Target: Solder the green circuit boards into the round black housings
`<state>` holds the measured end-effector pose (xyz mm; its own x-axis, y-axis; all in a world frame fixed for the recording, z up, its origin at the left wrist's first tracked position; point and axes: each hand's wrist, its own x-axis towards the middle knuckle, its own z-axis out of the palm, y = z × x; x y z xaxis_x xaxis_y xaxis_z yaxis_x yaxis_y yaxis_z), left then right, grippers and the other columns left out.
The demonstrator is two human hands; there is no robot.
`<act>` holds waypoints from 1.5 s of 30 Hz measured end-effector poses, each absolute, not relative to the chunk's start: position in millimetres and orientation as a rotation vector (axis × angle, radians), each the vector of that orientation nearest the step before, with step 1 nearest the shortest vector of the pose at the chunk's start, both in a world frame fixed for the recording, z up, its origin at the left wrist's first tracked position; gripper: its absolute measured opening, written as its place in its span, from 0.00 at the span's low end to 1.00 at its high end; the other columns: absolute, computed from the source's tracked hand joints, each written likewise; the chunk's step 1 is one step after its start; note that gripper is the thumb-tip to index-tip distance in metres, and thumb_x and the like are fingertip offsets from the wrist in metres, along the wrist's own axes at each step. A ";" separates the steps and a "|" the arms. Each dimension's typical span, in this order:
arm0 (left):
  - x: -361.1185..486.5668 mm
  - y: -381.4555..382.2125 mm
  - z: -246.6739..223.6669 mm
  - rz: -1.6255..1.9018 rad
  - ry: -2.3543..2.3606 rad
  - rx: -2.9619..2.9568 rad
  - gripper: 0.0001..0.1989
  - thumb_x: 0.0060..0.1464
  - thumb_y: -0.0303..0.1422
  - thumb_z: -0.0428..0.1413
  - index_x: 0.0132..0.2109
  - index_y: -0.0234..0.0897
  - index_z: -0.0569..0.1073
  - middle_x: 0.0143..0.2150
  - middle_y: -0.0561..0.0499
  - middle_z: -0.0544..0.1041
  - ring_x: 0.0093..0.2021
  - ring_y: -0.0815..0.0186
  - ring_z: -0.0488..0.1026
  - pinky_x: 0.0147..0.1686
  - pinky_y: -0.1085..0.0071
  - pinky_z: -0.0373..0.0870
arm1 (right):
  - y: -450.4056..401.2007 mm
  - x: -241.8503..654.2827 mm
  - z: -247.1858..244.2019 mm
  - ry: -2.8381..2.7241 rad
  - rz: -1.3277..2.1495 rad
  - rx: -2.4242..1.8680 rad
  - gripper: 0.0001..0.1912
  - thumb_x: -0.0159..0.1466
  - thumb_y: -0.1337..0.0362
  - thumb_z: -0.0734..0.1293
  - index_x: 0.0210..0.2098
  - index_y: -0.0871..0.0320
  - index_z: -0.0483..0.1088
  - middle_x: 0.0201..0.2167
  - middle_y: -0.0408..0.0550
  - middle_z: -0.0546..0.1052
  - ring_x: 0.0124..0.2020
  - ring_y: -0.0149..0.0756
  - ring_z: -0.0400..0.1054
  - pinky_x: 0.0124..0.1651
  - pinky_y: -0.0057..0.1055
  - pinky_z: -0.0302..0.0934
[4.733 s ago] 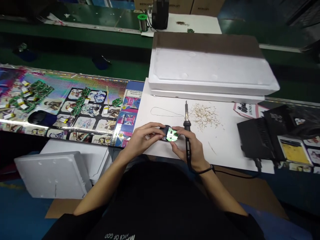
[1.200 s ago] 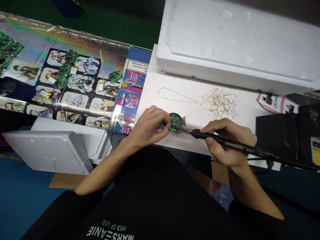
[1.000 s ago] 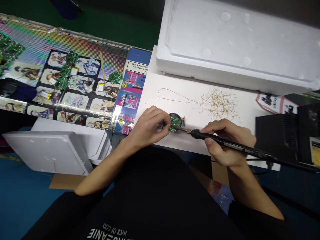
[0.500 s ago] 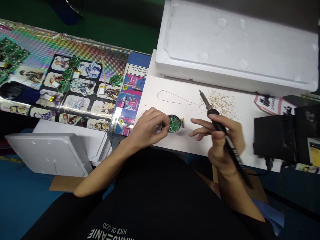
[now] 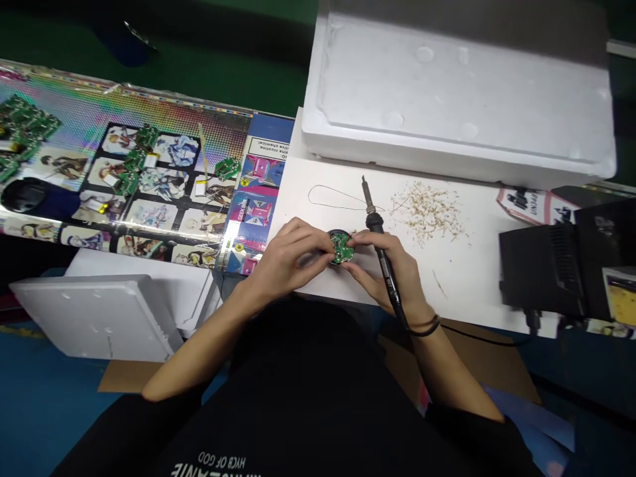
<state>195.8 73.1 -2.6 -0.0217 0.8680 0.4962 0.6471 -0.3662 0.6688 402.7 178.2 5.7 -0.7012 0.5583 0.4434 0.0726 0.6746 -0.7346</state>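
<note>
A small round green circuit board [image 5: 342,248] in a dark housing sits low on the white work surface, between my two hands. My left hand [image 5: 297,253] pinches its left edge with thumb and fingertips. On the other side, my right hand [image 5: 392,268] has thumb and index finger at the board's right edge. The same hand carries a black soldering iron [image 5: 389,278] across its palm, tip pointing up and away from the board. Beyond the hands lies a thin wire loop [image 5: 330,197].
Loose small bits [image 5: 430,212] are scattered right of the iron tip. A large white foam box [image 5: 457,86] spans the back. At the right stands a black device [image 5: 541,268]. More green boards [image 5: 134,162] lie on the shiny printed sheet at the left.
My right hand has moved left to the board, and its thumb and index finger have closed on the edge. The iron has swung more upright, its tip moving left. My left hand has stayed at the board.
</note>
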 end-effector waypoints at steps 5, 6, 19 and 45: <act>189.1 74.9 -2.8 1.241 1.624 2.205 0.04 0.67 0.27 0.63 0.48 0.37 0.79 0.47 0.48 0.83 0.46 0.62 0.73 0.48 0.62 0.71 | 192.2 400.4 6.3 -2.250 0.920 -0.370 0.23 0.66 0.70 0.77 0.58 0.53 0.70 0.50 0.48 0.80 0.56 0.40 0.76 0.58 0.36 0.72; 187.8 75.4 -1.3 1.211 1.631 2.253 0.04 0.67 0.28 0.63 0.48 0.37 0.78 0.47 0.48 0.83 0.45 0.62 0.72 0.48 0.62 0.71 | 192.8 400.6 6.8 -2.259 0.922 -0.359 0.23 0.67 0.70 0.76 0.59 0.54 0.70 0.51 0.49 0.80 0.56 0.41 0.76 0.59 0.37 0.72; 185.3 80.9 19.6 0.969 1.662 2.392 0.05 0.70 0.29 0.57 0.45 0.34 0.79 0.47 0.46 0.83 0.44 0.59 0.70 0.44 0.61 0.72 | 165.2 446.9 31.8 -1.805 1.006 -0.564 0.12 0.66 0.65 0.72 0.50 0.56 0.78 0.36 0.47 0.79 0.28 0.34 0.72 0.25 0.31 0.64; 178.8 83.6 18.4 0.941 1.587 2.470 0.06 0.71 0.29 0.57 0.48 0.35 0.79 0.49 0.45 0.83 0.45 0.59 0.71 0.43 0.61 0.70 | 168.5 446.1 46.6 -2.239 0.704 -0.463 0.06 0.64 0.69 0.69 0.41 0.56 0.74 0.32 0.42 0.83 0.23 0.29 0.74 0.25 0.25 0.67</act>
